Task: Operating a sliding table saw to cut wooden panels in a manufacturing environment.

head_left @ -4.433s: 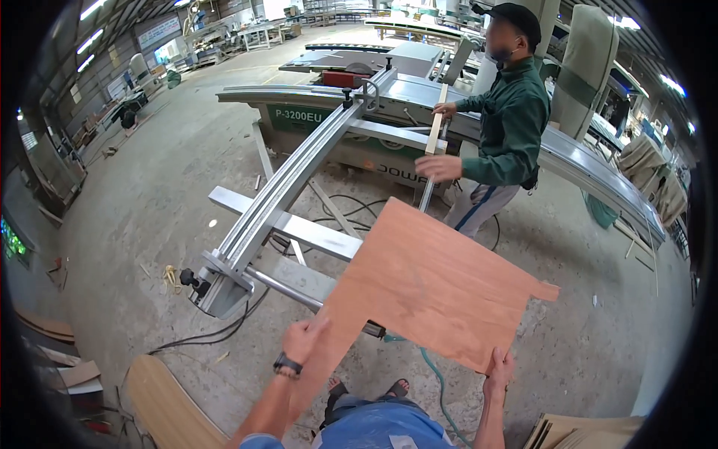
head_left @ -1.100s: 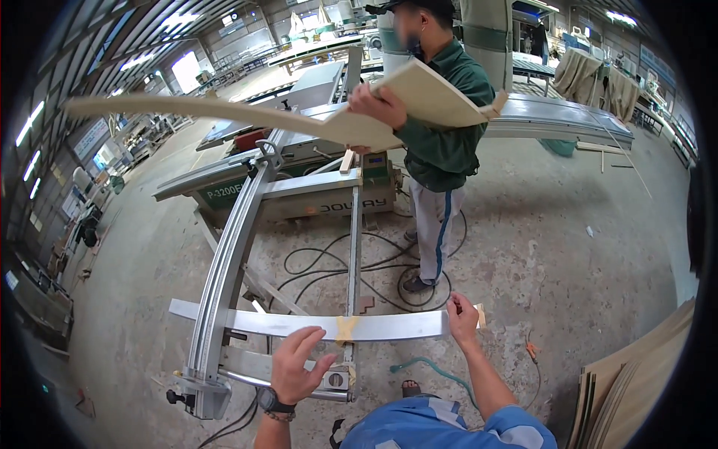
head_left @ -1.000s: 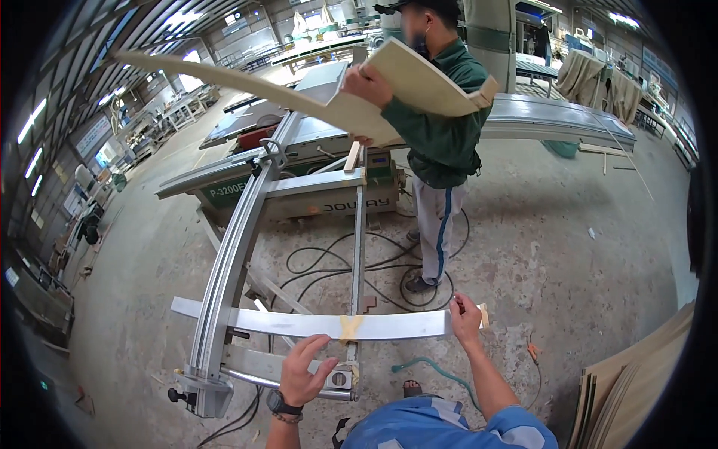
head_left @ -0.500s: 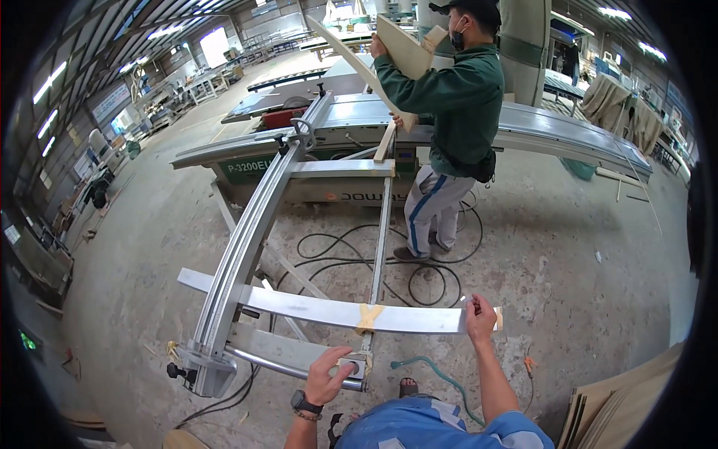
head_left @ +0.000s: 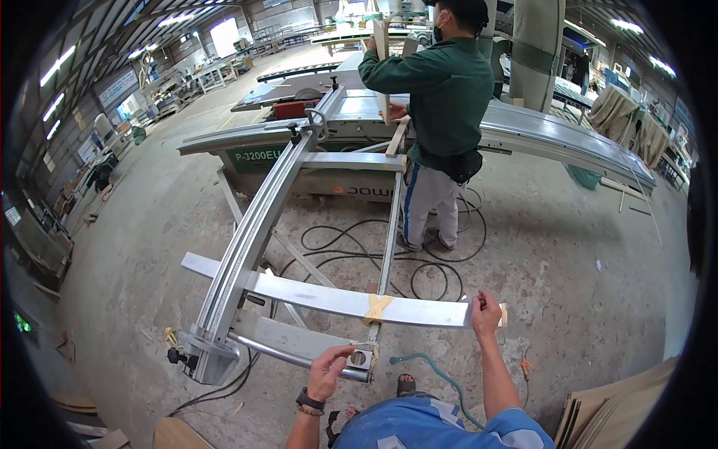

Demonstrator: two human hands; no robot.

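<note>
A long flat silvery metal bar (head_left: 321, 298) lies across the sliding-table frame, with yellow tape (head_left: 378, 308) crossed over it. At its right end my right hand (head_left: 486, 314) is closed, fingers curled together; what they hold, if anything, is too small to name. My left hand (head_left: 326, 373), with a dark watch on the wrist, hovers by the frame's near corner. Its thumb and fingers are apart with nothing visible between them. Beside it is a small metal plate with a round hole (head_left: 360, 358), at the end of a shiny round rail (head_left: 284, 358).
A co-worker in a green top (head_left: 452, 97) stands at the panel saw (head_left: 307, 179), holding a pale board (head_left: 383, 67). Black cables (head_left: 351, 254) loop over the floor. A green hose (head_left: 434, 367) lies near my feet. Wooden sheets (head_left: 621, 408) lean at lower right.
The co-worker has turned and shifted left, and the board now stands upright. My left hand has moved slightly away from the holed plate; my right hand stays at the bar's end.
</note>
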